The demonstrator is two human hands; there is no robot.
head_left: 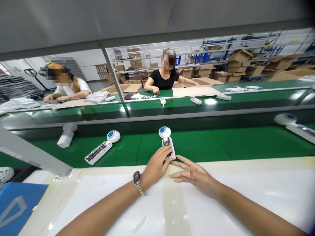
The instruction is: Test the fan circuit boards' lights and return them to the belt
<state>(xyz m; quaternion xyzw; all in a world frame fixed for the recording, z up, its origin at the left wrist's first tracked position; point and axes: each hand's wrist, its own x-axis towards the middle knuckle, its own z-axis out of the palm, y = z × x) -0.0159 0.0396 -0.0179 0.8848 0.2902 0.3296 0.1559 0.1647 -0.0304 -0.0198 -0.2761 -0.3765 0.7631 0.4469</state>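
Observation:
A white handheld device [164, 132] with a round, blue-centred head lies at the near edge of the green belt, head pointing away from me. Its long handle has an open top that shows dark electronics inside. My left hand [157, 164], with a watch on the wrist, closes its fingers and thumb round the handle's lower end, hiding part of it. Just right of that end is my right hand [193, 173], fingers spread over the white worktop and nothing in them. One of its fingertips comes close to the handle; whether it touches I cannot tell.
Similar devices lie on the green belt [209, 144]: one open-handled [99, 152] and another turned over [66, 136] to the left, one [299, 126] far right. A metal post [36, 150] stands at left beside a blue box [19, 206]. Two co-workers sit across the line.

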